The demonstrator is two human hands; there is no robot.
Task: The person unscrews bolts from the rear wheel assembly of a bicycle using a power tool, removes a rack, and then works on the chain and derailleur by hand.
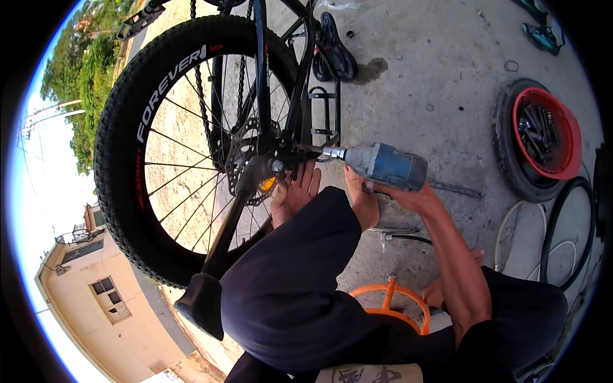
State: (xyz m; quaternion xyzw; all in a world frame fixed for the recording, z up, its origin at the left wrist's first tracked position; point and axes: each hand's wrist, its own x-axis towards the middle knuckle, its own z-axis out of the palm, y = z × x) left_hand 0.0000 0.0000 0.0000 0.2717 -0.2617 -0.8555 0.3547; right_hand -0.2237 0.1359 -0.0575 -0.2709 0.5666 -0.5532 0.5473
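My right hand (408, 196) grips a blue cordless impact wrench (386, 165), its fingers mostly hidden beneath the tool. The wrench's silver socket (334, 152) points left, close to the axle area of a black bicycle frame (262, 70); whether it sits on a nut I cannot tell. My left hand (299, 193) is palm up behind the hub, fingers stretched out and thumb near an orange reflector (267, 184). A fat knobbly-tyred wheel (124, 102) carries a brake disc (239, 150) by the hub. From there a dark bar ends in a black rubber piece (203, 303).
Over on the right, a red bowl (578, 137) of metal parts rests on a loose tyre (504, 147). Hoses (543, 223) curl below it. An orange-framed stool (389, 293) stands between my legs. A metal bar (454, 189) and dark sandals (335, 48) lie on the concrete.
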